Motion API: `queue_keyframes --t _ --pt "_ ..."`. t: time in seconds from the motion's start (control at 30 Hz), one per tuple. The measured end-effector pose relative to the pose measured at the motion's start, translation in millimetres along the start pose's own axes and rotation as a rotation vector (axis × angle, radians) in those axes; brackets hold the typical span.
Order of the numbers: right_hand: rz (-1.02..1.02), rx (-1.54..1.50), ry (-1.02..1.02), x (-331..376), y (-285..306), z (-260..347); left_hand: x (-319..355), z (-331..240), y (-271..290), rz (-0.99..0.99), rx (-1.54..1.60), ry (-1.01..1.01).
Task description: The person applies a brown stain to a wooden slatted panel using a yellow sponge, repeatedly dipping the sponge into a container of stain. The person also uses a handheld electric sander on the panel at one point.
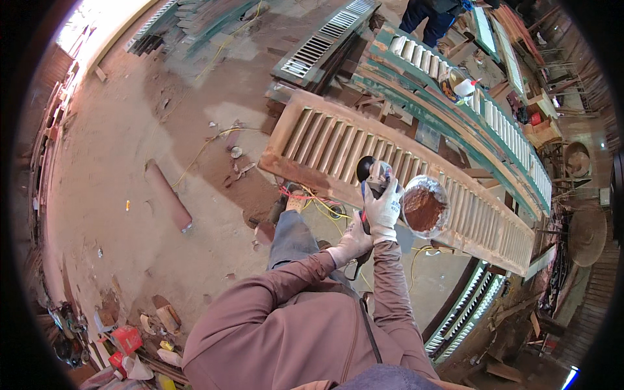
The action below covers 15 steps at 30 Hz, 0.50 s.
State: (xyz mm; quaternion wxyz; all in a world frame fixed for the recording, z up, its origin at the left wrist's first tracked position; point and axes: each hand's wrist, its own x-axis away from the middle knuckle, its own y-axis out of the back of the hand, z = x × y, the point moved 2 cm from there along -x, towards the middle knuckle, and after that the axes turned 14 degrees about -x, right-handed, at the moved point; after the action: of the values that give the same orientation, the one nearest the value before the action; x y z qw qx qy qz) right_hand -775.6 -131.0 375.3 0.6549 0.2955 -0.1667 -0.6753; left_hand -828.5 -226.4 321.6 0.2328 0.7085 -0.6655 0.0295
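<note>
Both my hands wear whitish work gloves and are closed on an angle grinder [376,176] with a round black disc. My right hand [382,209] wraps the body just behind the head. Lower and to the left, my left hand [354,240] grips the rear part, which is mostly hidden. The disc is at the near side of a long brown wooden louvered shutter [312,170]; I cannot tell whether it touches the wood. Right beside my right hand, a round whitish tub [426,207] of reddish-brown powder sits on the shutter.
Green-framed louvered shutters [416,84] lie beyond, bearing a white bottle with a red tip [465,87]. Another person [426,18] stands at the far side. Yellow cords [318,203] run near my foot. A brown cylinder [169,196] lies on the dusty floor at left.
</note>
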Motion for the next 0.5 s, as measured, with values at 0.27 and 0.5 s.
queue_keyframes --t 0.27,0.5 --pt "-0.073 -0.761 -0.380 -135 -107 -4 -138 -21 93 0.006 0.182 -0.102" --pt "0.092 -0.171 -0.337 -217 -179 27 -254 39 188 0.475 0.077 -0.110"
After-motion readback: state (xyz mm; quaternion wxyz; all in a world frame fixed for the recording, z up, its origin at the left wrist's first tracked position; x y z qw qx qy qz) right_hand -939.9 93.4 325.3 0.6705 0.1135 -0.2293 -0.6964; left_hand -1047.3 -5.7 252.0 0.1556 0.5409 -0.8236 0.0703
